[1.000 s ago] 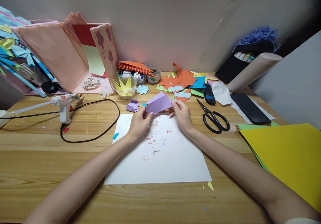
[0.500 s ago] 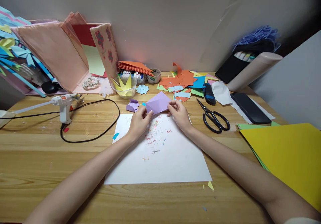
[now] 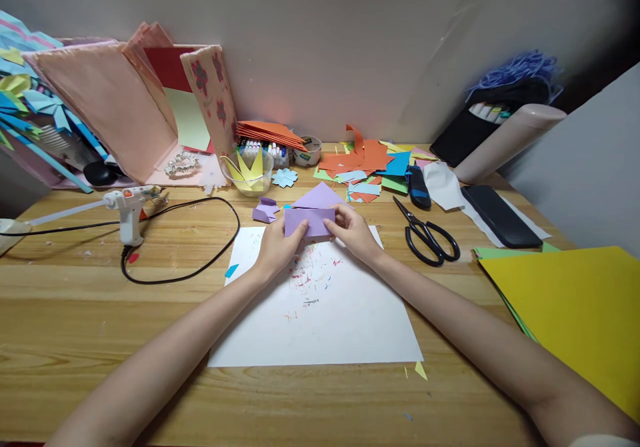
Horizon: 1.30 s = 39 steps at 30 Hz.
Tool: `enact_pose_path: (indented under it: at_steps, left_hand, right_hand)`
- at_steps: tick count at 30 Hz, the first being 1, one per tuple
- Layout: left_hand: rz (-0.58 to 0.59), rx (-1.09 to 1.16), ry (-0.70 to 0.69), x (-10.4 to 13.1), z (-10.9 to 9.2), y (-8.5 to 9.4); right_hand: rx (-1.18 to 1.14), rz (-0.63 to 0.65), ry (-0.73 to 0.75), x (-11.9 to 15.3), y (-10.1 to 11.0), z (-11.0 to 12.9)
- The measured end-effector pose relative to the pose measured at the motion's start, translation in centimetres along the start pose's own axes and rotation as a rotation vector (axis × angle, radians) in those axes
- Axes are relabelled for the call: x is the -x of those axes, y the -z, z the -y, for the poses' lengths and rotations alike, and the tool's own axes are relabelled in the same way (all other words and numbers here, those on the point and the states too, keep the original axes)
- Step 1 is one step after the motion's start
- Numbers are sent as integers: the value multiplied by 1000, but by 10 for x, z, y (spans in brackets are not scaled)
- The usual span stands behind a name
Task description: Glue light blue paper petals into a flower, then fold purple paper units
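Note:
A folded piece of purple paper [image 3: 311, 221] is held above the far edge of a white sheet [image 3: 320, 333] marked with coloured specks. My left hand [image 3: 280, 241] pinches its left end, thumb on the near face. On its right end the thumb and fingers of my right hand [image 3: 353, 231] are closed. Behind the held strip rises a purple peak, which looks like part of the same paper. Just left of it lies a smaller folded purple piece [image 3: 265, 210] on the table. A pale blue paper flower [image 3: 285, 177] sits farther back.
Black-handled scissors [image 3: 426, 233] and a dark cutter [image 3: 419, 188] lie to the right, near a yellow paper stack [image 3: 575, 300]. At left stands a white glue gun [image 3: 129, 215] with a looping black cable. Coloured scraps [image 3: 363, 160] and a clear cup [image 3: 250, 181] are at the back.
The purple paper has turned and tipped between my hands; a straight rectangular strip now faces me where a slanted sheet was. My right thumb has moved onto its near face.

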<state>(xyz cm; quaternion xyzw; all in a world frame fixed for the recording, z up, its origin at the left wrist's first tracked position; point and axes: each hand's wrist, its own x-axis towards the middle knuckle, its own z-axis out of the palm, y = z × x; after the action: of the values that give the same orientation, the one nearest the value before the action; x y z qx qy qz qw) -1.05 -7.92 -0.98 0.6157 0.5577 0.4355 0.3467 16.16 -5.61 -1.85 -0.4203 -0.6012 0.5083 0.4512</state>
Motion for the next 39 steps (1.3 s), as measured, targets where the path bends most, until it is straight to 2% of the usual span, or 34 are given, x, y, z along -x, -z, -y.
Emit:
enact_pose_path:
  at_steps: [4, 11, 15, 20, 26, 30, 35, 39]
  left_hand:
    - [2, 27, 2, 0, 0, 0]
    - [-41, 36, -11, 0, -3, 0]
    - [-66, 65, 13, -2, -1, 0]
    - [-87, 111, 45, -4, 3, -1]
    - [-30, 255, 89, -5, 3, -2]
    - [-32, 276, 91, -4, 2, -3]
    - [-30, 289, 105, -4, -1, -3]
    - [-39, 314, 110, -4, -1, -3]
  right_hand:
    - [62, 9, 26, 1, 0, -1]
    - [-11, -34, 29, -2, 1, -2]
    - [-4, -109, 3, -1, 0, 1]
    - [46, -230, 39, 0, 2, 0]
    - [124, -328, 111, 1, 3, -1]
    - [146, -319, 141, 2, 2, 4]
    - [107, -237, 122, 6, 0, 7]
    - [130, -194, 192, 8, -1, 8]
